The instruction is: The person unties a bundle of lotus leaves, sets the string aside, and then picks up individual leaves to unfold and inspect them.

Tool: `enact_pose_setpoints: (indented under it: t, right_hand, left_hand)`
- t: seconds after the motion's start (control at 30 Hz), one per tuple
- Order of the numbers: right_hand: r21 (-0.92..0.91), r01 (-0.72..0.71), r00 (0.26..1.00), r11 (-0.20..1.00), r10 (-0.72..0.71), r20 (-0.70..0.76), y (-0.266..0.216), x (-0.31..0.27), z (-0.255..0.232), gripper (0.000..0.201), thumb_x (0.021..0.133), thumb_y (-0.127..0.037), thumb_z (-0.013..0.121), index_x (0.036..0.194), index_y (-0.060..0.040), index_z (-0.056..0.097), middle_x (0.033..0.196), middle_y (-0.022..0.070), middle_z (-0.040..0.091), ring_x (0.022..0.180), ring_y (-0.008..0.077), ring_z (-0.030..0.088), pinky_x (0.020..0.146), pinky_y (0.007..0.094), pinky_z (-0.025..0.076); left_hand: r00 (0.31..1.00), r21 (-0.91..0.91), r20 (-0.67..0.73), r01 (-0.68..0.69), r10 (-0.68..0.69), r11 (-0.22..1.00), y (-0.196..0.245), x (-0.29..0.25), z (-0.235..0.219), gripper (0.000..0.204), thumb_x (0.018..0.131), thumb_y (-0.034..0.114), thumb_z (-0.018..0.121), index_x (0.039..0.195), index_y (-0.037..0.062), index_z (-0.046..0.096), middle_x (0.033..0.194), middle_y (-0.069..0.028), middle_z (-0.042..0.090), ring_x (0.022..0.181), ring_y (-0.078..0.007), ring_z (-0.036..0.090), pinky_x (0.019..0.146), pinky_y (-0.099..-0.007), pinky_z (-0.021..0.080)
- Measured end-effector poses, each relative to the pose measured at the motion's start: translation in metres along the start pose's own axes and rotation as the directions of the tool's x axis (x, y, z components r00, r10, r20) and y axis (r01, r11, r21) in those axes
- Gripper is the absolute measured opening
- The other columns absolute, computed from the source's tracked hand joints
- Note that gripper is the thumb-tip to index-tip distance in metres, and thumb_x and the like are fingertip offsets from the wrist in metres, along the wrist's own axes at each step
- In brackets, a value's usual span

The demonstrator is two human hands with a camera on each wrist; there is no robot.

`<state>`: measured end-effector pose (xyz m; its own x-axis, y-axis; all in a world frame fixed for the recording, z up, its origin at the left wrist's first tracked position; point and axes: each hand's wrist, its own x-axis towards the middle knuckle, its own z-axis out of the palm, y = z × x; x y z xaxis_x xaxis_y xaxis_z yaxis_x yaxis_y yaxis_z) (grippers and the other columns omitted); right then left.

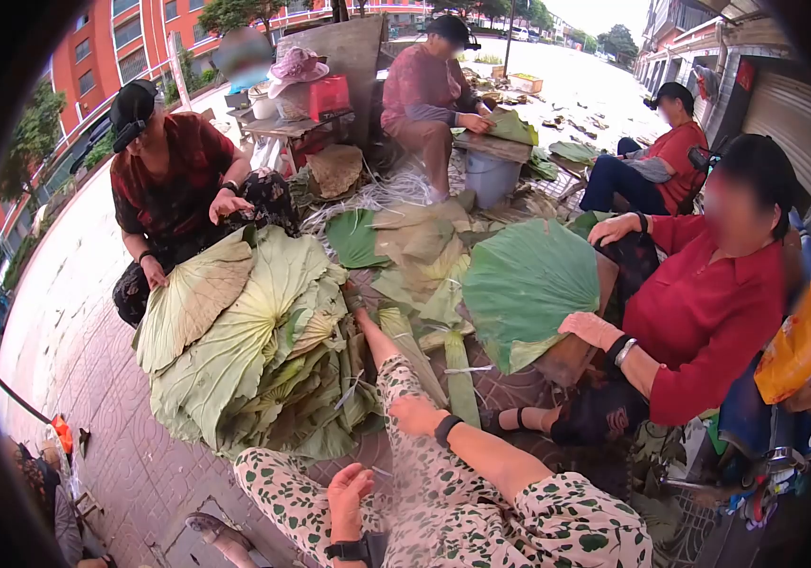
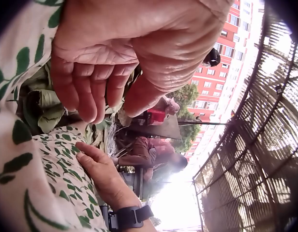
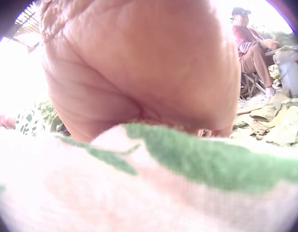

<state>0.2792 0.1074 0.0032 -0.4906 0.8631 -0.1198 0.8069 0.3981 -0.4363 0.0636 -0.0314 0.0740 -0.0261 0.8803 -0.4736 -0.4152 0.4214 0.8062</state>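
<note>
My right hand [image 1: 417, 417] rests on the leg of the leaf-print trousers [image 1: 581, 521], palm down near the knee. In the left wrist view the same right hand [image 2: 104, 175] lies flat along the cloth. The left hand [image 1: 349, 497] hovers over the lap with loosely bent fingers and nothing in them; its palm and fingers [image 2: 93, 82] show large in its own wrist view. Just past the knees stands a thick pile of large dried lotus leaves [image 1: 264, 312]. The heel of my right hand [image 3: 139, 72] fills the right wrist view, pressed close to the trouser cloth [image 3: 202, 159].
At the left a person [image 1: 174, 180] touches a leaf on the pile. On the right a person in red [image 1: 708, 303] holds a green lotus leaf [image 1: 530, 284]. Two more people sit farther back, one beside a bucket [image 1: 493, 180]. Loose leaves [image 1: 424, 237] lie across the paving.
</note>
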Motion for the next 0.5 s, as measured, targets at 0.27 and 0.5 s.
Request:
enact_pose_setpoints:
  t: [0.27, 0.5]
  right_hand:
    - [0.008, 0.05, 0.997, 0.999, -0.05, -0.066, 0.005, 0.0, 0.003, 0.024, 0.071, -0.015, 0.053, 0.093, -0.0108, 0.061, 0.104, 0.0058, 0.056, 0.106, 0.0272, 0.049, 0.087, 0.0477, 0.04]
    - [-0.033, -0.064, 0.989, 0.997, 0.068, 0.132, -0.008, -0.003, -0.015, 0.036, 0.076, -0.011, 0.05, 0.111, -0.0112, 0.058, 0.118, 0.0068, 0.053, 0.116, 0.027, 0.044, 0.093, 0.0476, 0.036]
  left_hand:
    - [1.0, 0.029, -0.001, 0.0, 0.0, 1.0, -0.005, 0.005, -0.004, 0.027, 0.081, 0.003, 0.058, 0.107, -0.0011, 0.054, 0.092, -0.0136, 0.066, 0.07, -0.0155, 0.063, 0.062, -0.0249, 0.053]
    - [1.0, 0.045, 0.008, -0.026, 0.026, 0.999, -0.003, 0.003, -0.003, 0.027, 0.081, 0.004, 0.058, 0.108, -0.0016, 0.053, 0.092, -0.0134, 0.066, 0.07, -0.0152, 0.063, 0.063, -0.025, 0.052]
